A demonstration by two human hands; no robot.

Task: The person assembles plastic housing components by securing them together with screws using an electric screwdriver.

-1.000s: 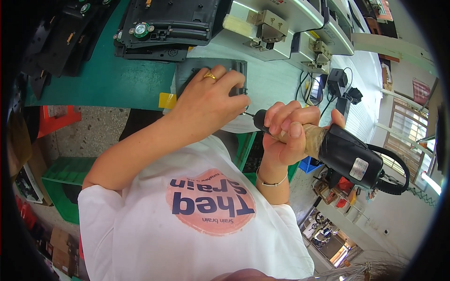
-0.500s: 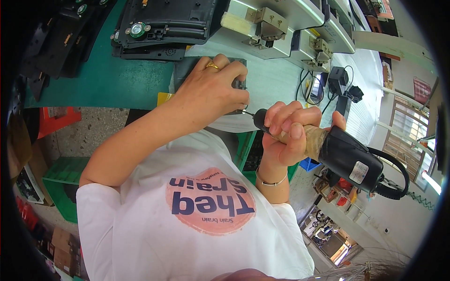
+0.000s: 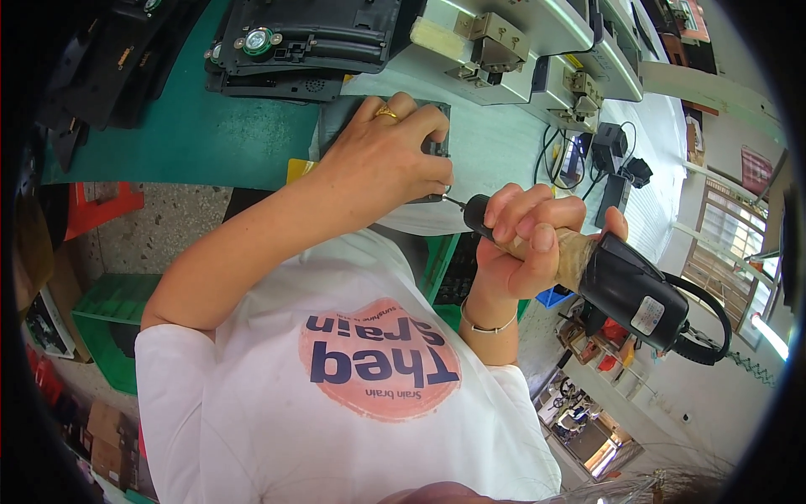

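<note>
My right hand (image 3: 533, 231) is wrapped round the taped grip of a black electric screwdriver (image 3: 634, 294), held sideways with its cord looping at the far end. The thin bit points left and reaches the edge of a dark plastic casing (image 3: 336, 118). Whether the tip sits in a screw is too small to tell. Over that casing my left hand (image 3: 390, 151) lies with curled fingers, gripping it on the table edge and hiding most of it. A gold ring is on one finger.
Black plastic housings (image 3: 311, 38) with a round green-rimmed part are stacked beyond my left hand. More dark panels (image 3: 109, 67) lie at far left on the green mat (image 3: 210, 139). Silvery metal fixtures (image 3: 495, 50) stand at the back. Black cables and adapters (image 3: 609, 151) lie to the right.
Both hands, the casing and the screwdriver appear slightly further right, as does the bench, so the view itself has shifted a little. Each hand keeps its hold.
</note>
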